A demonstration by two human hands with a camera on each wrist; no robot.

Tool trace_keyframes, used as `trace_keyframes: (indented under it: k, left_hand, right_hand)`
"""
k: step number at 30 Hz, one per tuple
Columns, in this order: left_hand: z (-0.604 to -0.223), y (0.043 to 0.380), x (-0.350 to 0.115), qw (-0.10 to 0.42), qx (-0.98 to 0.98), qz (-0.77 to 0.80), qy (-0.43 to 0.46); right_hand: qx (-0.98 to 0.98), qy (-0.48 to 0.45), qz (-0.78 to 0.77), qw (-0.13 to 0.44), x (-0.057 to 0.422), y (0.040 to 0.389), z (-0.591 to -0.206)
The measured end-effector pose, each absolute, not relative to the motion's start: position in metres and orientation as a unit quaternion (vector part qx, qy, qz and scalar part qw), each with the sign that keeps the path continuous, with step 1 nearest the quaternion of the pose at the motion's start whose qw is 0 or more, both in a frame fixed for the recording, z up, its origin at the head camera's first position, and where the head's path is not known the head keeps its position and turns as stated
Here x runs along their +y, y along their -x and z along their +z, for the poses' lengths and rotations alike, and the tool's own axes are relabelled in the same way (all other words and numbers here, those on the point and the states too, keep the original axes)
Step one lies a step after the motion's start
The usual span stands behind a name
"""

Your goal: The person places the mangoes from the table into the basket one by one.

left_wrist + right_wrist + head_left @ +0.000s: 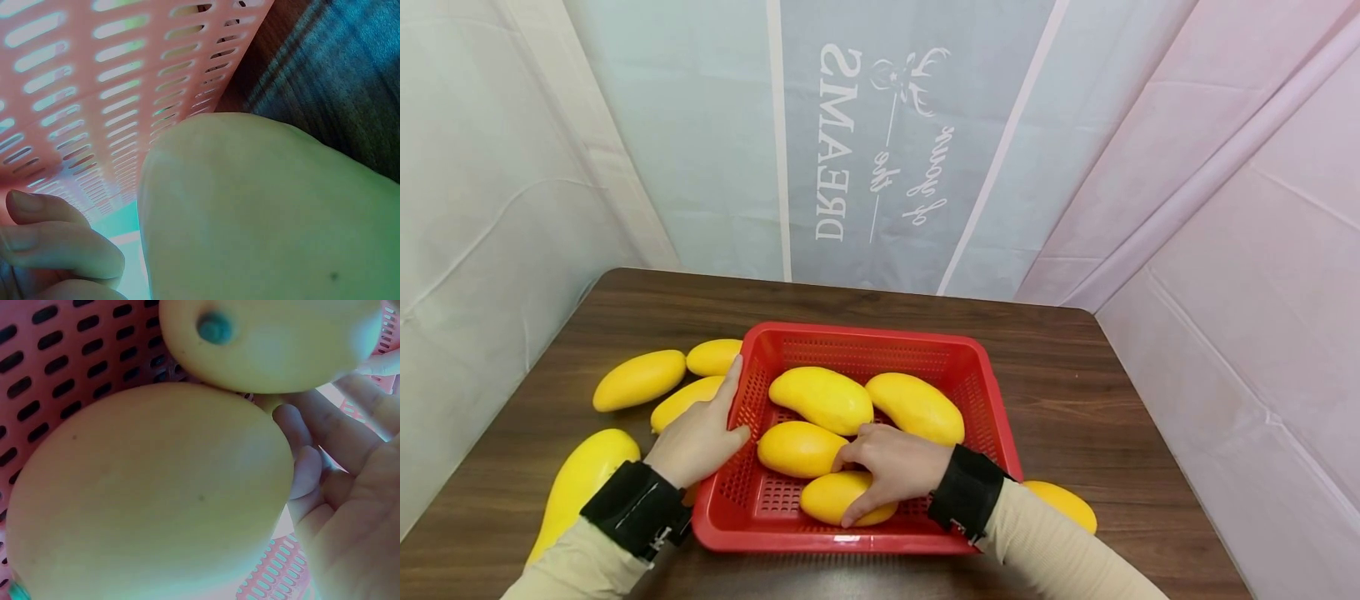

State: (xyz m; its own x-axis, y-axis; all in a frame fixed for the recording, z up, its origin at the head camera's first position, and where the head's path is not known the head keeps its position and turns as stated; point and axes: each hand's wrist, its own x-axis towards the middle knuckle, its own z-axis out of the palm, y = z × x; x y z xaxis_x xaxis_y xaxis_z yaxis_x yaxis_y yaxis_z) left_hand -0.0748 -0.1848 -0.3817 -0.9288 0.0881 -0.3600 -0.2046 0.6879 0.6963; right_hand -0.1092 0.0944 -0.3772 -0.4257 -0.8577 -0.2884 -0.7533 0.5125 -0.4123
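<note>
A red plastic basket with perforated walls stands on the table, holding several yellow mangoes. My left hand grips its left rim, the thumb over the edge and the bent fingers at the outer wall in the left wrist view. Inside, my right hand holds the front mango, thumb on its near side and fingers behind it. Just behind lies another mango, close to the fingertips. Two larger mangoes, one on the left and one on the right, lie towards the back.
Left of the basket lie several more mangoes, among them one long mango and a big one beside my left wrist. Another mango sits right of the basket, partly behind my right sleeve. Cloth curtains hang behind the brown wooden table.
</note>
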Motion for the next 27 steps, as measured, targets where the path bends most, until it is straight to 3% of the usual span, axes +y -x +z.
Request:
trace_keyframes:
  k: [27]
  left_hand:
    - [-0.382, 0.076, -0.185, 0.194, 0.896, 0.397, 0.035]
  right_hand:
    - [0.833, 0.497, -0.133, 0.205, 0.1, 0.109, -0.359]
